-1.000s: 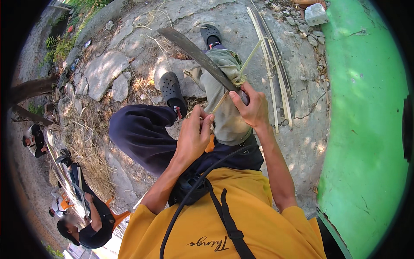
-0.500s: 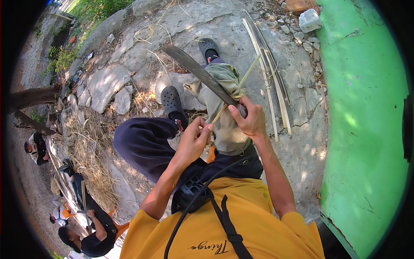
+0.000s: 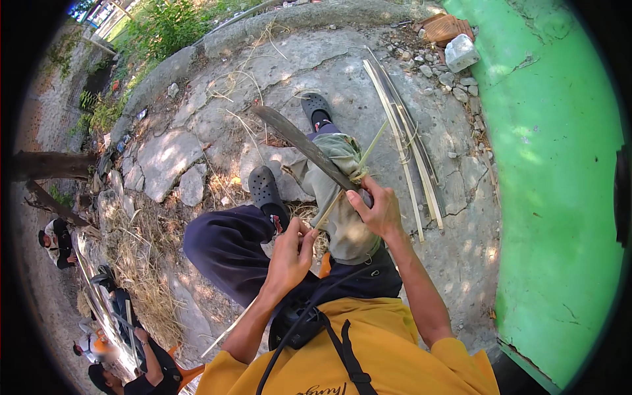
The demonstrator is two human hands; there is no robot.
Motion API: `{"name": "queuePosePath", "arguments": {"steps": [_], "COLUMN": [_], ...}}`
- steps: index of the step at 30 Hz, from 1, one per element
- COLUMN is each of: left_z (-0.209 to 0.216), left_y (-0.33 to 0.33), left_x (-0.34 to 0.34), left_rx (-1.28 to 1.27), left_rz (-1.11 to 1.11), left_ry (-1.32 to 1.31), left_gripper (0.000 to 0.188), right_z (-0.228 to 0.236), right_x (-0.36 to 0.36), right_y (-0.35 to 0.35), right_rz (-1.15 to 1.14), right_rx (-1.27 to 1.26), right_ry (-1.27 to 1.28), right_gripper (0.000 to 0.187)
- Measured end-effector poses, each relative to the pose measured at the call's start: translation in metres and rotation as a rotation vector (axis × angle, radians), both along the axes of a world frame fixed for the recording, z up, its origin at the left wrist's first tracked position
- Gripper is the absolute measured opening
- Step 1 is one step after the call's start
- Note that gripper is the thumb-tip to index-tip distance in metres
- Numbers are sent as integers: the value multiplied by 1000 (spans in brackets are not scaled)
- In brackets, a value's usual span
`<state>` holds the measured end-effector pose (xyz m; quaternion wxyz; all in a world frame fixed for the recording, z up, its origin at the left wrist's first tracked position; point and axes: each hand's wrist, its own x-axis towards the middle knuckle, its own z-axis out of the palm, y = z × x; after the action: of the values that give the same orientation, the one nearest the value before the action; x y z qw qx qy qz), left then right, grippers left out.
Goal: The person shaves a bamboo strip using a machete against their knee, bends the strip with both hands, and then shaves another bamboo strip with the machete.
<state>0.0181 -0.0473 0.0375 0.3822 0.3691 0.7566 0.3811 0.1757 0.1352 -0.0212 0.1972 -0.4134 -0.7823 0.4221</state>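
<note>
My right hand (image 3: 378, 209) is closed round the near end of a long, dark machete (image 3: 304, 146), thumb on top; its grip is hidden. The blade slants to the far left, across a grey-green cloth (image 3: 345, 227) draped over my right leg. In my left hand (image 3: 289, 255) a thin pale bamboo strip (image 3: 327, 212) is pinched between thumb and fingers. It runs up to the blade beside my right hand, and a pale length (image 3: 375, 148) shows beyond, with curled shavings (image 3: 359, 176) there. Another pale length (image 3: 227, 329) sticks out past my left forearm.
Several long split strips (image 3: 401, 145) lie on the cracked concrete to the right. A green wall (image 3: 553, 197) borders that side, with stones and a white block (image 3: 462, 52) along it. Dry fibres (image 3: 141, 263) lie at left, where a person in dark clothes (image 3: 155, 359) sits holding strips.
My left hand has drawn back toward my body, away from the blade, pulling the strip. A pale tail now shows past my left forearm. The right hand still grips the machete.
</note>
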Motion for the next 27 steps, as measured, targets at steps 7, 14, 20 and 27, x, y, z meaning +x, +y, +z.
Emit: {"name": "queuePosePath", "arguments": {"steps": [7,14,20,27], "left_z": [-36,9,-16,7], "left_y": [43,-7,-1,-14], "left_x": [-6,-3,-21,-24], "left_rx": [112,-4,-9,-27], "left_rz": [-52,-43,-78,-113], "left_ry": [78,-37,55,30], "left_gripper": [19,21,20,19], "right_z": [-4,-4,-7,-4], "right_x": [2,3,2,11], "right_y": [-7,-1,-7,-7], "right_rz": [40,-53,-15,-50], "right_rx": [85,54,47,53], "right_ry": [12,4,15,4], "right_gripper": [48,51,54,54]}}
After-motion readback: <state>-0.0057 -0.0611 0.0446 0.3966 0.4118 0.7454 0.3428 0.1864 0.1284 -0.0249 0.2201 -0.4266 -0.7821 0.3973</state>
